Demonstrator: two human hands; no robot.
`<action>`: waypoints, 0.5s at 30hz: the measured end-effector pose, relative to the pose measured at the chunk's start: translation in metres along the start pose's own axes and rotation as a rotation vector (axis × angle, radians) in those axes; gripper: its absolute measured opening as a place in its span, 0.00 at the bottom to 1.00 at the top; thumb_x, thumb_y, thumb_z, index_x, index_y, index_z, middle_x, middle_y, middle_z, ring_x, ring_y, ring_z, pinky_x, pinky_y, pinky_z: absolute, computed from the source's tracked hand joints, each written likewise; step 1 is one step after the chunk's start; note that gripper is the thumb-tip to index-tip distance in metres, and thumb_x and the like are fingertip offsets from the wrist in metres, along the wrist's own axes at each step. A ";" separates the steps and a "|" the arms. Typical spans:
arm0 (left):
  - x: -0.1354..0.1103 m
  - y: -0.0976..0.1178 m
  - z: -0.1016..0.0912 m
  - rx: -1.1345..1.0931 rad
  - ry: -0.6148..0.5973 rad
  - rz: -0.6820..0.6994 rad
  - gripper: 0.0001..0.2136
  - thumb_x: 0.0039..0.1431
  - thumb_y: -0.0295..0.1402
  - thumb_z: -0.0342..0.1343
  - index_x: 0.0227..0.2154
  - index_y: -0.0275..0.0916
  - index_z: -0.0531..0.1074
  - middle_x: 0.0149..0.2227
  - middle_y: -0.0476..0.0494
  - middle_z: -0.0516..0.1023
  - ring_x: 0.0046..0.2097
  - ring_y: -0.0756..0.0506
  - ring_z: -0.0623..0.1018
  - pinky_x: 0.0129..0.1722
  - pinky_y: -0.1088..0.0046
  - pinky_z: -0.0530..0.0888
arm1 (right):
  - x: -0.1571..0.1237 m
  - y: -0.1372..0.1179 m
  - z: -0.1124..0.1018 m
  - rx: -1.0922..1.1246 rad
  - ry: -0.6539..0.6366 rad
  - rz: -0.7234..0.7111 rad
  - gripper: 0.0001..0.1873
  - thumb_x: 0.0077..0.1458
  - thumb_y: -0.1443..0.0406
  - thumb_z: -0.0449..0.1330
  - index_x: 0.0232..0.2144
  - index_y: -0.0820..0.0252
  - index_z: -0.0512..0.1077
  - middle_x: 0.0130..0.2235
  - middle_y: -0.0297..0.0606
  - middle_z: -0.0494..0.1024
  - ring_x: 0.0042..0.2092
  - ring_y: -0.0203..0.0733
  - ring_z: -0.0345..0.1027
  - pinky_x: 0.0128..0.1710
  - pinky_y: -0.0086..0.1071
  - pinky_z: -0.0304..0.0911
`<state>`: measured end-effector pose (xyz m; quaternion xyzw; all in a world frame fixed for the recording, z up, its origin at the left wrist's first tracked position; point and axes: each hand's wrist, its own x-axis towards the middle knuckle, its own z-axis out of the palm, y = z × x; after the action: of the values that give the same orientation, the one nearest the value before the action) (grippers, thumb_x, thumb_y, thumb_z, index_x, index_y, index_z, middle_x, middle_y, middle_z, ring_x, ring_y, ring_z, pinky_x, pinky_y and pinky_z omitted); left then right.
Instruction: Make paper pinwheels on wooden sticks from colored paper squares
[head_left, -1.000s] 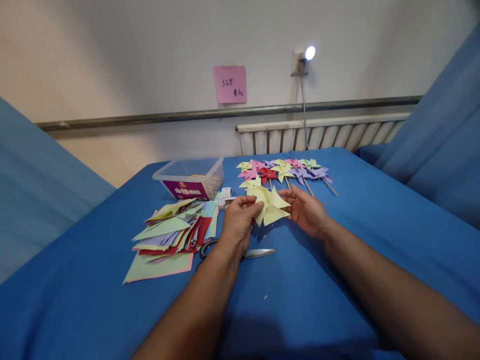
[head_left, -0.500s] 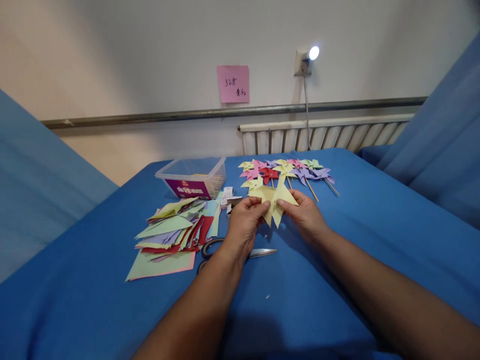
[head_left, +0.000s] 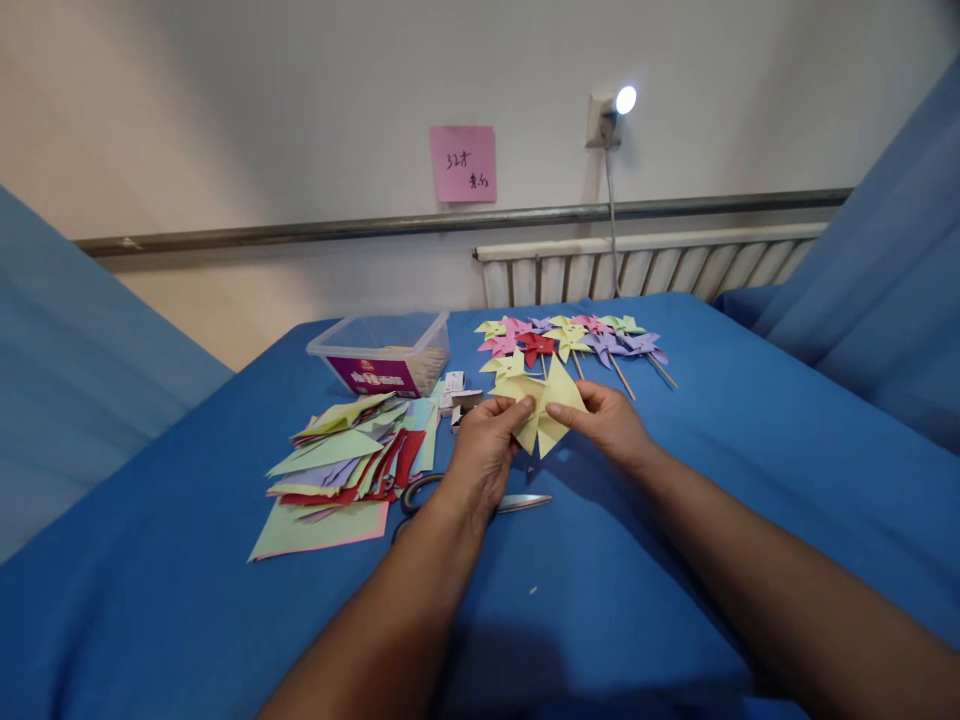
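Note:
Between my two hands, above the blue-covered table, is a pale yellow piece of paper point(head_left: 553, 435) cut from its corners toward the middle. My left hand point(head_left: 487, 440) pinches its left side, with the thumb near the centre. On the other side my right hand point(head_left: 606, 418) grips the paper between thumb and fingers. Scissors point(head_left: 525, 503) lie on the table below, partly covered by my left forearm. Finished paper pinwheels point(head_left: 570, 340) in several colours, some with visible sticks, lie just beyond my hands.
A stack of coloured paper point(head_left: 341, 465) spreads over the left of the blue cloth point(head_left: 600, 620). Behind it stands a clear plastic box point(head_left: 379, 362) with sticks inside. Small white boxes point(head_left: 453, 385) sit beside it. A radiator point(head_left: 652, 265) runs along the wall.
The right half of the yellow paper now lies flatter and more spread out. My right thumb has shifted slightly left, toward the paper's middle.

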<state>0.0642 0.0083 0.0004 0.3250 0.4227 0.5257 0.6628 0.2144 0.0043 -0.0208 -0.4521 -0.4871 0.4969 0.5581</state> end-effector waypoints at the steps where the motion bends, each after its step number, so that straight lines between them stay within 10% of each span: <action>1: 0.000 -0.001 0.000 0.004 -0.001 0.007 0.16 0.36 0.32 0.72 0.24 0.36 0.68 0.24 0.49 0.75 0.27 0.51 0.74 0.29 0.75 0.72 | 0.000 0.000 0.000 -0.012 0.013 0.011 0.19 0.38 0.56 0.71 0.33 0.60 0.78 0.32 0.38 0.80 0.32 0.42 0.72 0.35 0.37 0.65; 15: 0.001 0.008 -0.003 -0.003 -0.243 -0.090 0.12 0.44 0.32 0.69 0.32 0.32 0.77 0.31 0.41 0.80 0.32 0.48 0.77 0.35 0.72 0.75 | 0.003 -0.001 -0.007 0.339 -0.132 0.145 0.19 0.40 0.60 0.71 0.37 0.60 0.79 0.36 0.41 0.82 0.35 0.43 0.73 0.39 0.37 0.67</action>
<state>0.0579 0.0111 0.0061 0.3660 0.3528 0.4529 0.7324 0.2216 0.0073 -0.0201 -0.3519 -0.3981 0.6394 0.5557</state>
